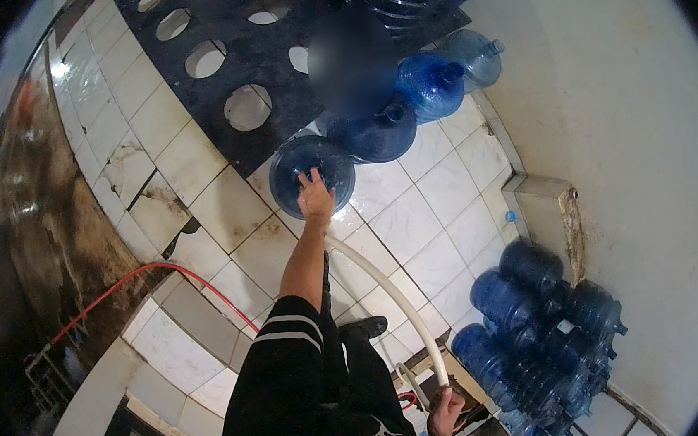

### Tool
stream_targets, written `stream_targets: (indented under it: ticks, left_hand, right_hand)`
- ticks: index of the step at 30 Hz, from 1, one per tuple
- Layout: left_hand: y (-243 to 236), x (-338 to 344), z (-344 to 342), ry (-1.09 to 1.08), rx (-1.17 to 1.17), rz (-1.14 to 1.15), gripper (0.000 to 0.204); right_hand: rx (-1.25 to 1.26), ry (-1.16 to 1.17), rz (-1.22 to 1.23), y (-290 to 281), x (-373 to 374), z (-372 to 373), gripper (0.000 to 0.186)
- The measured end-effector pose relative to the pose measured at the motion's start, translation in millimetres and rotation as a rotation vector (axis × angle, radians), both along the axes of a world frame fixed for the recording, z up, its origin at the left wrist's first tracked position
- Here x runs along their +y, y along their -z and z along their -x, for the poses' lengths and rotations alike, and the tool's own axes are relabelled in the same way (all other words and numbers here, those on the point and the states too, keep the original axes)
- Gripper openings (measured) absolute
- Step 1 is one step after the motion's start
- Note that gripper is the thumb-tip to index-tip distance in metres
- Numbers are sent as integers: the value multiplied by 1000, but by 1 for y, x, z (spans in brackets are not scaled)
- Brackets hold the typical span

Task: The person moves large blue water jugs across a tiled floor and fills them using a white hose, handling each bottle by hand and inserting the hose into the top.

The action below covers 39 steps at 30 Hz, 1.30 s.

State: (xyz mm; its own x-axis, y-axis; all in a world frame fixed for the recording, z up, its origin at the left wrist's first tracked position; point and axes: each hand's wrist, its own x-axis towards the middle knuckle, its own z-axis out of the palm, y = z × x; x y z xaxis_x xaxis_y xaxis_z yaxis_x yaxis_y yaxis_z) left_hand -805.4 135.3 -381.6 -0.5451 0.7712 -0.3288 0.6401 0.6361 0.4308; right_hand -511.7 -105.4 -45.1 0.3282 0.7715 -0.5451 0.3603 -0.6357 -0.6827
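Note:
My left hand [315,199] reaches forward and grips the top of a round blue water jug [286,186] near its neck; part of the neck is hidden by my fingers. Low on the right, my right hand [444,413] is closed around a thick cream-coloured hose [390,287]. From there the hose curves up toward my left wrist, where its far end is hidden, so whether it enters the jug cannot be made out. Beside that jug stand another blue jug [379,136], a brighter blue one [430,86] and a pale one [472,59].
A black board with round holes [221,88] lies ahead on the white tiled floor [434,198]. Several blue jugs [534,343] are heaped at right by the wall [634,151]. A thin red hose [197,279] crosses a tiled ledge [178,337] at left. Some tiles are cracked.

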Motion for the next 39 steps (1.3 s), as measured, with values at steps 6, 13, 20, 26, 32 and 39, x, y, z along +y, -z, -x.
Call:
stream_targets:
  ticks: [6,13,20,26,32,39]
  left_hand:
    - [1,-62,-23,69,-70,-36,58]
    - [-44,-79,-31,22,-55,-141,53]
    - [-173,-105,-69,21,-80,-501,50]
    - [-279,-125,-129,-195,-187,-735,44]
    - [-350,-142,-176,-105,-370,-954,34]
    - [-435,-161,-260,349,-467,-1184,37]
  right_hand:
    - [-18,-50,-15,-4,-3,0,46]
    - [-20,-27,-67,-19,-28,-27,45]
    - [34,94,-172,-58,-64,-82,45]
    - [133,191,-354,-102,-104,-144,47]
    - [177,199,-583,-139,-148,-202,48]
    - [184,301,-717,-156,-176,-258,48]
